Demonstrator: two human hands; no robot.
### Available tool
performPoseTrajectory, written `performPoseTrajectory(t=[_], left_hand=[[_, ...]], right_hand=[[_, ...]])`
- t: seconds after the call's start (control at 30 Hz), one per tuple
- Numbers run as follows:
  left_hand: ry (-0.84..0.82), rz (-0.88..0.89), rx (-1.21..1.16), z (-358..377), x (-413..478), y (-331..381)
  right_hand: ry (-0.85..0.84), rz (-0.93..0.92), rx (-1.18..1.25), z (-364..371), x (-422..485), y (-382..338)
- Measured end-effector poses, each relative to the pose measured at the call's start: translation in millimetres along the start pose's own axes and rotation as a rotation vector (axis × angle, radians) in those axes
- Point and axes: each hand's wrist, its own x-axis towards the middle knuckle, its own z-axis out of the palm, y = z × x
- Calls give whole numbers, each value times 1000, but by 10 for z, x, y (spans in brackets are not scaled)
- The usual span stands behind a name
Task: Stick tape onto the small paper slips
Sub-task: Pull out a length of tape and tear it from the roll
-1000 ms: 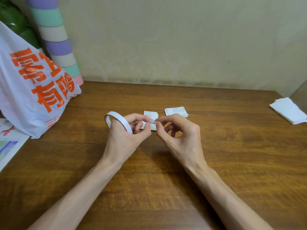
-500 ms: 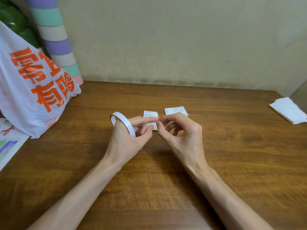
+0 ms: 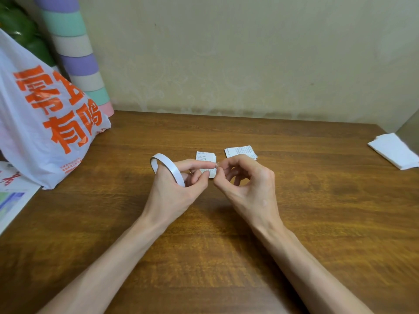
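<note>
The tape roll (image 3: 166, 169) is being carried looped over the curled fingers of the left hand (image 3: 174, 191), its forefinger and thumb being held narrowly together and pointed toward 3 o'clock. A tiny tape end (image 3: 216, 165), barely discernible, is being pinched between thumb and forefinger of the right hand (image 3: 248, 180). On the table (image 3: 317, 200), the near slip (image 3: 204, 156) is being partly hidden at 12 o'clock of the fingertips and the far slip (image 3: 241, 151) is being shown at 1 o'clock, with a plastic bag (image 3: 45, 114) at 9 o'clock and folded white paper (image 3: 394, 150) at 3 o'clock.
</note>
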Motion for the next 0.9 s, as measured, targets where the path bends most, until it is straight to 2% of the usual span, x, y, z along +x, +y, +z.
performPoseTrajectory(t=[0.3,0.5,0.77,0.9], left_hand=[[10,2,-34,-17,16,27],[17,-16,-54,-18,28,11],[-16,-71,-43,24,34,-36],[-7,-129,-93,12,34,-50]], right_hand=[[-62,184,242,-30,28,-73],[-36,255,207,-35,58,-36],[-127,264,128,-107,119,73],[-150,285,192,-127,131,31]])
